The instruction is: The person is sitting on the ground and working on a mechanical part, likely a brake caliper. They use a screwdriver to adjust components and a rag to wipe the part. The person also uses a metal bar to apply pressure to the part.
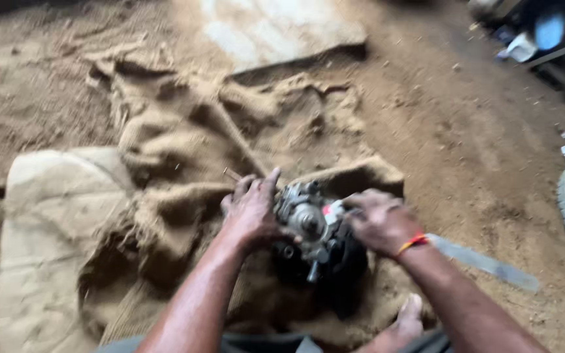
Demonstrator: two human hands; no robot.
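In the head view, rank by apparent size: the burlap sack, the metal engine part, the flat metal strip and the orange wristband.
1. Burlap sack, by far the largest.
2. Engine part, held between the left hand and right hand.
3. Metal strip, long but thin, partly hidden by the arm.
4. Wristband, smallest.

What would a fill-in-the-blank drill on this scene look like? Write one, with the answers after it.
1. Both hands grip a greasy metal ____ part between them.
2. The part rests on crumpled ____ sacking spread over the dirt floor.
3. The right hand wears a red and yellow ____ at the wrist.
4. The left hand sits on the part's ____ side.

Answers: engine; burlap; band; left
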